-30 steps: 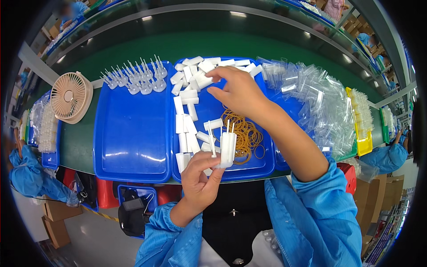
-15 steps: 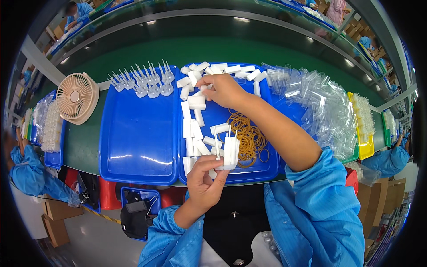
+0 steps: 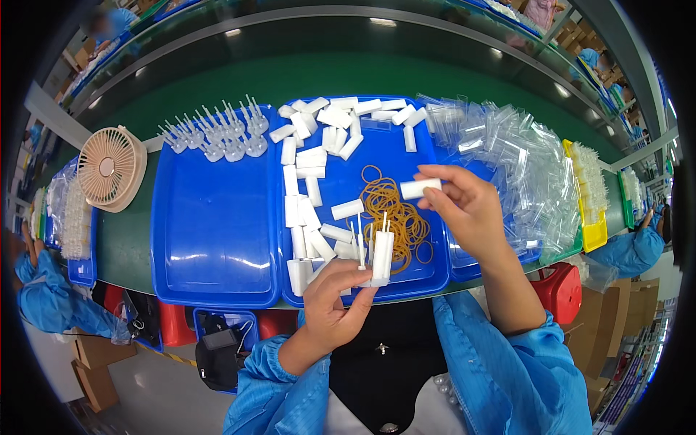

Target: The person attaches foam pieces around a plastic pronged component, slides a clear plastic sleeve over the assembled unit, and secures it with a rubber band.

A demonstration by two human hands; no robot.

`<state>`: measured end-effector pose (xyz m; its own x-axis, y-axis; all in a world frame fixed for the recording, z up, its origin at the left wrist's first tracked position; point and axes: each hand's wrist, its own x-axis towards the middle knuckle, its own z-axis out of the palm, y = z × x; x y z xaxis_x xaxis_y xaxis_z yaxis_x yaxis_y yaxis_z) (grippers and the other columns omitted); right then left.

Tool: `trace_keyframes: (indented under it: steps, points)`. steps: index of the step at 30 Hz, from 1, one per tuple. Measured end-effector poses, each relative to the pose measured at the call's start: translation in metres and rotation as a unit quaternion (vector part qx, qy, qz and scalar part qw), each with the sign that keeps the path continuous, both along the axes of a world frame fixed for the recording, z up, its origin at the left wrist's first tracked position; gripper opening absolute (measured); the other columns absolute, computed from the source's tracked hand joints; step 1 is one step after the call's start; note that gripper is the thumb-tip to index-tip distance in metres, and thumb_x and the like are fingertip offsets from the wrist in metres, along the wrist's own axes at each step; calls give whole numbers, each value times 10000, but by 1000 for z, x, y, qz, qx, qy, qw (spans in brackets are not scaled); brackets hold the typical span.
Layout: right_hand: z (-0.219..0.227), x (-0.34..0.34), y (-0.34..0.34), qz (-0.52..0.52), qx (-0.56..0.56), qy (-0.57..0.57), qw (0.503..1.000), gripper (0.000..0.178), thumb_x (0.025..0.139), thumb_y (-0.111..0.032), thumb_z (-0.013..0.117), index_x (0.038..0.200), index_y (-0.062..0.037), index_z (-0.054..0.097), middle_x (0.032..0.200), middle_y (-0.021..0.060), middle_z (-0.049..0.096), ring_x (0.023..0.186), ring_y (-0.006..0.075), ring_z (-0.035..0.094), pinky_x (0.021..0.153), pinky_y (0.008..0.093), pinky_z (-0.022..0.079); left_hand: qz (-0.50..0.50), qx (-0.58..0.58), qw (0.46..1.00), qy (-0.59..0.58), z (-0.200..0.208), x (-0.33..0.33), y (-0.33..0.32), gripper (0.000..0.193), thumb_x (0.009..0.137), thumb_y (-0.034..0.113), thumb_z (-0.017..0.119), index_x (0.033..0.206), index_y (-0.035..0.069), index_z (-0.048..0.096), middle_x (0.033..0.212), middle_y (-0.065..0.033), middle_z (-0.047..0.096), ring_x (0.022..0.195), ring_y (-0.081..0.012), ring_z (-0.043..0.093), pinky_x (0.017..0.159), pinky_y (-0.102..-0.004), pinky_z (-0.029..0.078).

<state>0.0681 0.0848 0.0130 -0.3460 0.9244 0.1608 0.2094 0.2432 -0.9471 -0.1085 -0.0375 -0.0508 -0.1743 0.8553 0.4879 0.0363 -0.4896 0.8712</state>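
My left hand point(image 3: 333, 301) pinches a small clear plastic base with upright pins point(image 3: 361, 246) in front of the near edge of the middle blue tray point(image 3: 439, 270). A white rectangular block point(image 3: 383, 255) stands upright on that base, while other pins rise bare beside it. Over the right part of the tray, my right hand point(image 3: 470, 212) grips a loose white block point(image 3: 415, 189) between thumb and fingers, held nearly level. Many similar white blocks point(image 3: 311, 161) line the tray's left and far sides. Brown rubber bands point(image 3: 395, 217) lie heaped below my right hand.
On the left, a blue tray point(image 3: 217, 217) carries several clear pinned bases point(image 3: 234, 145) at its far end. A beige fan point(image 3: 110, 168) stands beyond it. Clear plastic sleeves point(image 3: 511, 174) are piled at right, beside a yellow tray point(image 3: 596, 239). Other people sit at neighbouring places.
My right hand has drawn back from the far blocks toward me and to the right, now carrying a white block. My left hand still holds the pinned base, almost in place.
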Motion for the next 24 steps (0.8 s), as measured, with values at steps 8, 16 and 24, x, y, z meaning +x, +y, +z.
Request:
trace_keyframes:
  steps: [8,16,24]
  points:
    - [0,23,-16,-46,147,-161,975,168,785,41,613,943,6,660,839,88,611,661,104,585,555,201,465,3,-19,999,35,2,9,-1,254,730,-90,653,967,-18,595,923,-152,590,729,-150,597,581,-214,467]
    - [-1,15,-34,50,-16,-73,996,243,764,23,642,1006,-9,635,917,108,644,778,176,661,666,246,532,31,-77,996,-7,0,19,4,289,758,-109,613,1026,-22,547,945,-145,559,783,-175,622,603,-223,494]
    - [-5,15,-40,81,53,-34,995,274,768,-18,670,1040,-13,636,880,125,645,727,166,653,613,246,527,11,-87,996,-37,7,28,10,287,785,-112,584,1052,-37,509,973,-145,517,827,-186,609,677,-248,545]
